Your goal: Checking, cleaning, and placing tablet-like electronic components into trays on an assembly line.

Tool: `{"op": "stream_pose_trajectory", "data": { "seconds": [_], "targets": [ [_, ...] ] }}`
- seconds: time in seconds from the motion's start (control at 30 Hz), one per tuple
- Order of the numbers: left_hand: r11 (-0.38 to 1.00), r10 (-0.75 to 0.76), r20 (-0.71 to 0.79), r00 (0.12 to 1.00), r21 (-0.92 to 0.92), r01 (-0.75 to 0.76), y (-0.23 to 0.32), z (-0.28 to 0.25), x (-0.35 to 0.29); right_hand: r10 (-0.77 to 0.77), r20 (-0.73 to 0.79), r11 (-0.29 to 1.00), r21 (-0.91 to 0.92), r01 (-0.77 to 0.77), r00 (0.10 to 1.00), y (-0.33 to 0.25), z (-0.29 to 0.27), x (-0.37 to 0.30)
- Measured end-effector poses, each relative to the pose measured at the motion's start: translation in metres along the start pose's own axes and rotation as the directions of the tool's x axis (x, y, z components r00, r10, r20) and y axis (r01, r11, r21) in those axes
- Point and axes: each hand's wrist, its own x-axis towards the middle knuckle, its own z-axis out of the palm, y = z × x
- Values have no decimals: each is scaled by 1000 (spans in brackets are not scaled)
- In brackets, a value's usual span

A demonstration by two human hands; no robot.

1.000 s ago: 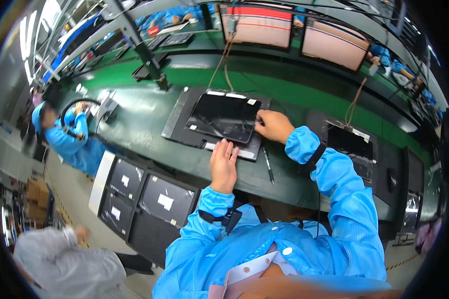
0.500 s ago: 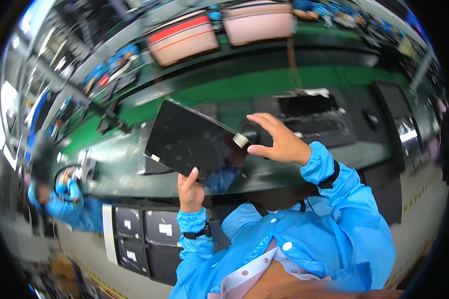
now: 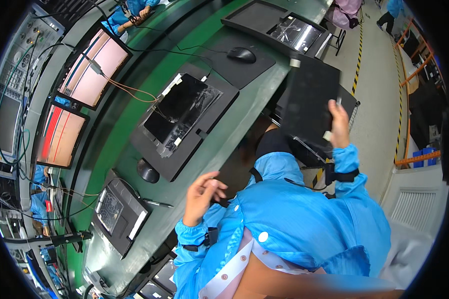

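While green bench (image 3: 217, 144) was ranged at ten o'clock, pale-tabbed black panel (image 3: 308, 99) was gripped by right hand (image 3: 339, 127); left hand (image 3: 200, 196) loosely parted.

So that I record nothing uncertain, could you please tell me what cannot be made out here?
Head view, hidden: the underside of the black panel, which faces away from the camera.
Head view, hidden: how far the right hand reaches beneath it; the panel itself covers that.
Head view, cut off: the rest of the dark trays, by the picture's lower edge.
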Motion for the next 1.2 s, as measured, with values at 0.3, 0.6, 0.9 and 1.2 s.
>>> {"op": "stream_pose_trajectory", "data": {
  "seconds": [0.3,0.6,0.9,1.2],
  "targets": [
    [743,518,-491,700,664,-83,-50,-26,-3,152,-290,985,-37,-170,945,114,-186,74],
    [766,514,-547,661,639,-67,-56,-30,-2,-443,127,92,-978,186,888,82,-131,141],
    [694,588,-514,624,717,-63,-52,-26,2,478,67,822,-384,-420,876,-48,68,301],
    [698,596,-534,600,714,-58,-59,-22,0,231,194,973,-39,-227,954,4,44,346]
  ]
}}
